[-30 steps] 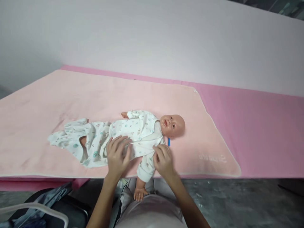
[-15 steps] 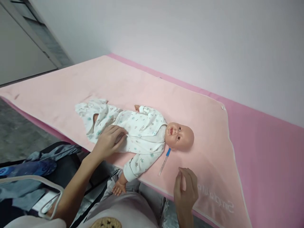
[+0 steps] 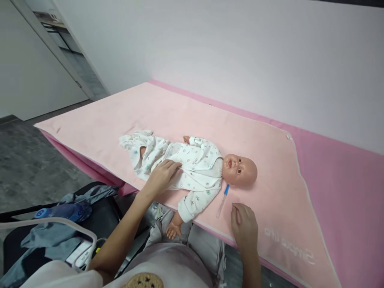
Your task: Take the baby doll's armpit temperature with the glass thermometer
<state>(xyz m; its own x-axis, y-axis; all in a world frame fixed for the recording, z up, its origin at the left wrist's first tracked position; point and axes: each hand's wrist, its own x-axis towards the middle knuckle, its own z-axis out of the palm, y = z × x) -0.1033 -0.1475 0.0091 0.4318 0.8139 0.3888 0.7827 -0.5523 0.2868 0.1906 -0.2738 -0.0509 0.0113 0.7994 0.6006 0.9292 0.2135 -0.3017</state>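
A baby doll (image 3: 241,171) lies on its back on a pink mat, its head to the right. It wears a white printed outfit (image 3: 201,182), with the front flaps parted near the chest and the leg end crumpled. My left hand (image 3: 162,177) rests on the doll's lower body, its loosely bent fingers touching the cloth and the thumb apart. A thermometer (image 3: 223,201) with a blue cap lies on the mat beside the doll's neck. Right of the thermometer, my right hand (image 3: 245,225) rests near the mat's front edge, fingers loosely curved, with nothing visible in it.
The pink mat (image 3: 276,192) covers a table against a white wall (image 3: 240,60). One doll arm hangs over the front edge. At lower left, a black chair (image 3: 106,208) holds grey cloth and a blue-labelled bottle (image 3: 72,212). A white cable loop is near my left arm.
The view has shifted, so the doll and table appear farther right. My left hand stays on the doll's outfit. The right thumb and fingers look slightly closer together.
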